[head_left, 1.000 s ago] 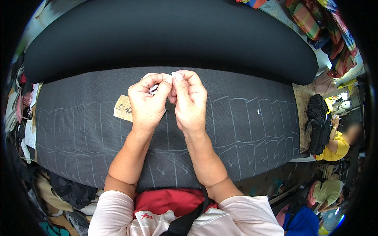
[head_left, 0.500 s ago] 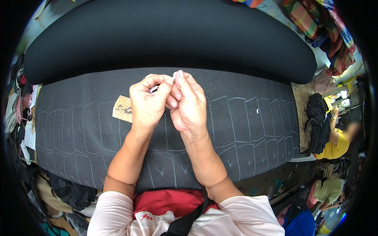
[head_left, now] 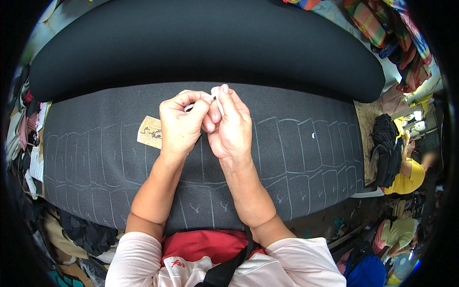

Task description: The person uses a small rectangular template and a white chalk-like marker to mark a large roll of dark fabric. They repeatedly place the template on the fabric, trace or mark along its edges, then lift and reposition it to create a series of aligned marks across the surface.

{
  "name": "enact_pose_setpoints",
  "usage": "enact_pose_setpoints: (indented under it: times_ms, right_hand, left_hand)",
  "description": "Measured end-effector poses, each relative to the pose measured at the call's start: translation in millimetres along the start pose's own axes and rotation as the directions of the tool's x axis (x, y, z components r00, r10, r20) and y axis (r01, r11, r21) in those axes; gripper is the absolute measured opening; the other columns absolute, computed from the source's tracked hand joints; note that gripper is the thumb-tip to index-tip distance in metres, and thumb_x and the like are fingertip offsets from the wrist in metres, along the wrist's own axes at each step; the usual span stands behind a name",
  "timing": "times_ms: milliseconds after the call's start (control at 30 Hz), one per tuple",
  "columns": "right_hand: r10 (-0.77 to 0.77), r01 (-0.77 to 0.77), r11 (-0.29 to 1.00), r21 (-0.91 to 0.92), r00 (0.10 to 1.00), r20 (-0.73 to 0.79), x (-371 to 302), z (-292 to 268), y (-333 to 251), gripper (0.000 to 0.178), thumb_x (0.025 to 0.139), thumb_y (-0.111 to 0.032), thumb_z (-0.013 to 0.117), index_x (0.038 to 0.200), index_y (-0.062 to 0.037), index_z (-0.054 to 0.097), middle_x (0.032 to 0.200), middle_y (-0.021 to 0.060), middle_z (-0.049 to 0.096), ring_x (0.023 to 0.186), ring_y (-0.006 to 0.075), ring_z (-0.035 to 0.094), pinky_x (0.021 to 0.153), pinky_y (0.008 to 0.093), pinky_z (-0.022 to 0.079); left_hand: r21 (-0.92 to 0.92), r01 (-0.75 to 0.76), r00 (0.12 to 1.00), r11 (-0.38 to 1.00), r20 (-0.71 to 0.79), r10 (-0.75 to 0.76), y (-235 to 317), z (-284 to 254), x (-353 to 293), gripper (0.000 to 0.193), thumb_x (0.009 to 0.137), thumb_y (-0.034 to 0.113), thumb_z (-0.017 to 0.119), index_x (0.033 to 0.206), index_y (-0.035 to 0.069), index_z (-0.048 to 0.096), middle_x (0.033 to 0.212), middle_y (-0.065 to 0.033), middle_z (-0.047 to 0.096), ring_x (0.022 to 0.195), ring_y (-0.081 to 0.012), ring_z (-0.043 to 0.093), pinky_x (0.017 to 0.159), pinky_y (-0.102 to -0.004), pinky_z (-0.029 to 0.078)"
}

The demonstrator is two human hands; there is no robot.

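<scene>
Above the dark cloth (head_left: 110,162), which is marked with rows of pale outlines, my two hands are held close together. Thumb and fingers of my left hand (head_left: 181,124) are closed on a small white thing (head_left: 213,97); a whitish curved part of it shows inside that hand. My right hand (head_left: 233,122) pinches the same thing from the other side, its thumb pointing up. Fingers cover most of it, so its kind cannot be made out. Beside my left hand lies a tan pattern card (head_left: 148,133) with dark handwriting, partly hidden by that hand.
A thick black fabric roll (head_left: 205,43) spans the far side. A small white piece (head_left: 313,136) lies on the cloth at right. Beyond the right edge are stacked black pieces (head_left: 384,148) and a person in yellow (head_left: 409,177). Fabric scraps (head_left: 88,234) lie at lower left.
My right thumb and fingertips have shifted slightly, and a little more of the white thing shows between my hands. Both hands stay in nearly the same place.
</scene>
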State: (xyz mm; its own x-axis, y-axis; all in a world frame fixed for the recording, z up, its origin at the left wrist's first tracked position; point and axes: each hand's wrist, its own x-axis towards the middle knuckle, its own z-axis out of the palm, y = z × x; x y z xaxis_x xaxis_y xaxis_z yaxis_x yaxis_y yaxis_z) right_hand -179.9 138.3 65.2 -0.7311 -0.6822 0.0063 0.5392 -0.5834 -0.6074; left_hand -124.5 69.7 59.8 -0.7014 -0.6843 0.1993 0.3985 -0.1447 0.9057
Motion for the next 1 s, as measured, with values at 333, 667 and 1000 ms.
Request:
enact_pose_setpoints:
  times_ms: [333, 667, 1000]
  right_hand:
    - [-0.135, 0.156, 0.952, -0.262, 0.986, 0.098, -1, 0, -5, 0.022, 0.098, -0.023, 0.043, 0.094, -0.0041, 0.052, 0.055, -0.0002, 0.043, 0.042, 0.0052, 0.037, 0.037, 0.0186, 0.032]
    - [-0.206, 0.254, 0.610, -0.751, 0.965, 0.159, -8, 2, -12, 0.022, 0.094, -0.021, 0.054, 0.102, -0.0002, 0.051, 0.070, 0.0056, 0.058, 0.060, 0.0067, 0.056, 0.052, 0.0183, 0.045]
    - [-0.316, 0.336, 0.718, -0.609, 0.938, 0.145, -6, -3, -8, 0.012, 0.093, -0.008, 0.053, 0.098, 0.0019, 0.056, 0.078, 0.0044, 0.059, 0.067, 0.0051, 0.053, 0.059, 0.0176, 0.044]
  left_hand:
    - [-0.213, 0.053, 0.992, 0.976, 0.127, -0.026, 6, 0, 2, 0.012, 0.087, 0.005, 0.059, 0.088, -0.007, 0.064, 0.062, -0.0083, 0.061, 0.049, -0.0111, 0.056, 0.046, -0.0210, 0.047]
    - [-0.011, -0.010, 1.000, 1.000, 0.009, 0.010, 3, -3, 2, 0.014, 0.085, 0.007, 0.064, 0.089, -0.005, 0.065, 0.071, -0.0068, 0.063, 0.063, -0.0096, 0.058, 0.058, -0.0214, 0.048]
    - [0.380, -0.240, 0.969, 0.893, 0.042, 0.243, 5, -2, -1, 0.010, 0.084, 0.006, 0.063, 0.084, -0.003, 0.064, 0.081, -0.0066, 0.062, 0.073, -0.0098, 0.057, 0.065, -0.0230, 0.047]
